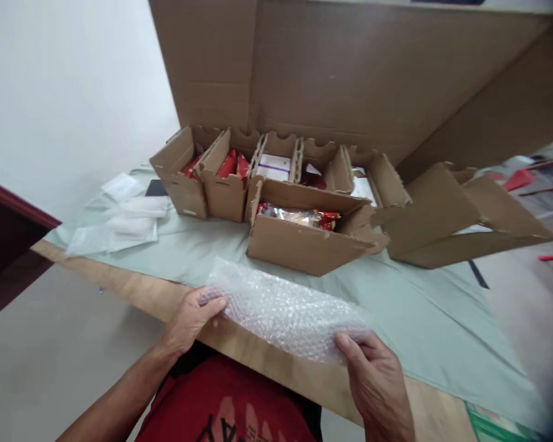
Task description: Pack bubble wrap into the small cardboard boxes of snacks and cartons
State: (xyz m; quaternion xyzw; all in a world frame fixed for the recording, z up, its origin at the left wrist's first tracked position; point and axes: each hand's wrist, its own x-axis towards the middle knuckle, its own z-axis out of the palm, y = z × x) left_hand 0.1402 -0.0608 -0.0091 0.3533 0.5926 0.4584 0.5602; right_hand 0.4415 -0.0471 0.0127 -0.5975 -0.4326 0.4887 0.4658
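A long strip of clear bubble wrap (281,307) is stretched between my two hands, over the near edge of the table. My left hand (196,313) pinches its left end, thumb on top and fingers underneath. At the other end, my right hand (368,362) grips the wrap the same way. Just beyond the strip stands an open cardboard bin (299,248) turned sideways, with a clear and red wrapped packet (299,217) inside. Whether anything lies within the bubble wrap cannot be made out.
Several cardboard bins (225,202) stand in a row behind, holding red packets and white boxes. White packets and plastic wrap (133,215) lie at left on the green cloth (424,313). Another carton (433,221) stands at right. Tall cardboard (341,73) walls the back.
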